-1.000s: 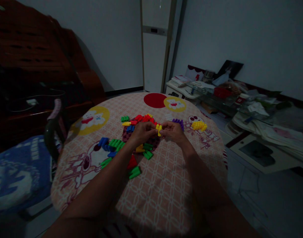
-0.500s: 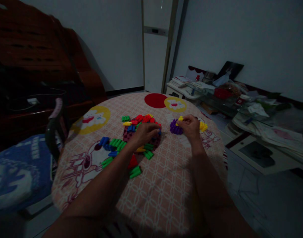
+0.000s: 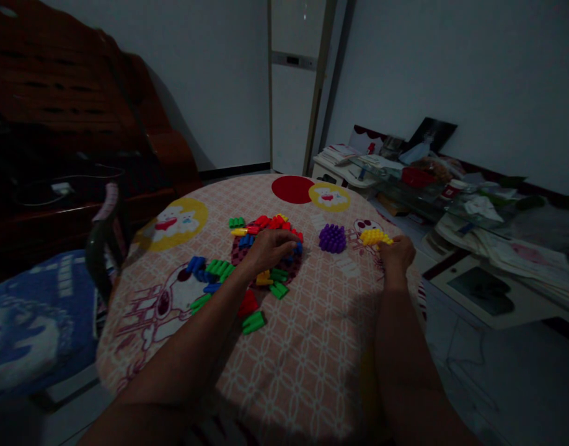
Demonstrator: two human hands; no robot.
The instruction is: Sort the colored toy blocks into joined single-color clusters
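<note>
My left hand (image 3: 271, 245) rests fingers-down on a heap of red, blue, yellow and green plastic pieces (image 3: 264, 224) in the middle of the round table (image 3: 312, 347). The fingers are curled over the pieces; what they grip is hidden. My right hand (image 3: 396, 253) lies at the table's right edge, fingers pinched against the yellow cluster of pieces (image 3: 374, 236). A purple cluster (image 3: 332, 238) sits between my two hands. Green and blue pieces (image 3: 213, 271) lie left of the heap, with a red piece (image 3: 248, 303) and a green piece (image 3: 253, 322) nearer to me.
The table wears a pink checked cloth with cartoon prints. A dark wooden sofa (image 3: 56, 124) and a chair (image 3: 103, 235) stand at the left. A low cluttered table (image 3: 405, 179) and papers on the floor (image 3: 512, 248) fill the right. The room is dim.
My right hand left my left hand, carried a yellow piece past the purple cluster and now sits at the yellow cluster. My left hand sank onto the heap.
</note>
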